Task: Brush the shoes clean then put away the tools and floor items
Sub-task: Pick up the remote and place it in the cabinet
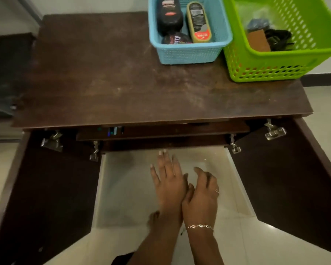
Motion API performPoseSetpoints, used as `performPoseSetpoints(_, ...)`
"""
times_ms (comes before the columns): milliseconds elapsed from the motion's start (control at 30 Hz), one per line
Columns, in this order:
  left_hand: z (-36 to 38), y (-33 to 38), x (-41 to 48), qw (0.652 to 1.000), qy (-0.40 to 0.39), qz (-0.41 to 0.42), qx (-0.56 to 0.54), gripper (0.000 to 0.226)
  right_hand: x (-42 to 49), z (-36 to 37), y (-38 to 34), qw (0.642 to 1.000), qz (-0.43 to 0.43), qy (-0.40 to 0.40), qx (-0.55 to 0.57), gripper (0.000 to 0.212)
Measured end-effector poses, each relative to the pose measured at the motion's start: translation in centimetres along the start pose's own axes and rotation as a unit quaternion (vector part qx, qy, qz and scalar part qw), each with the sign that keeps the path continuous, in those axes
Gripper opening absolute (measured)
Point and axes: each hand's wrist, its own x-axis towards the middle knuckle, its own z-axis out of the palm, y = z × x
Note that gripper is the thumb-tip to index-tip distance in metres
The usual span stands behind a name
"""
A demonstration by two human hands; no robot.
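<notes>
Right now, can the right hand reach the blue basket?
Likely yes. The right hand is empty, low between the open doors; the blue basket sits on the cabinet top with bare wood before it. Only the front edge to clear.

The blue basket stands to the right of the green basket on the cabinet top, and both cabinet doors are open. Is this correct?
No. The head view shows the blue basket to the left of the green basket. Both stand on the cabinet top, and both cabinet doors are open.
</notes>
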Motion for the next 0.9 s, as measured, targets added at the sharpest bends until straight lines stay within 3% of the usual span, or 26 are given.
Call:
performPoseSetpoints(100,-1.8,-0.6,-6.5,0.999,0.0,-0.032,-0.02,0.053,-3.3,-2.5,1.0,0.996,-0.067,-0.049,-0.044,0.047)
performPoseSetpoints(233,-7.4,-5.7,-13.2,0.994,-0.02,-0.09,-0.056,0.051,-6.2,-6.3,0.9,0.987,-0.116,-0.067,-0.092,0.05)
performPoseSetpoints(400,-12.7,-16.4,-13.4,0.98,0.064,-0.187,-0.029,0.059,-8.3,-6.5,-1.6,0.981,-0.146,-0.097,-0.082,0.048)
performPoseSetpoints(500,-14.7,-21.5,-11.7,0.97,0.013,-0.24,0.02,0.072,-9.5,-5.6,-2.9,0.979,-0.13,-0.138,-0.078,0.049)
performPoseSetpoints(567,-15.8,-23.4,-10.5,0.951,-0.041,-0.305,-0.015,0.072,-10.1,-5.4,-3.7,0.973,-0.141,-0.156,-0.092,0.052)
performPoseSetpoints(700,-17.6,-23.7,-9.1,0.911,-0.114,-0.381,-0.113,0.025,-9.4,-5.7,-4.9,0.965,-0.153,-0.177,-0.12,0.053)
performPoseSetpoints(800,-17.7,-21.4,-9.1,0.906,-0.122,-0.367,-0.17,0.018,-8.6,-6.0,-5.9,0.966,-0.128,-0.189,-0.12,0.05)
performPoseSetpoints(900,-17.6,-17.6,-8.4,0.879,-0.145,-0.371,-0.263,0.02,-7.6,-6.4,-6.7,0.971,-0.104,-0.186,-0.113,0.049)
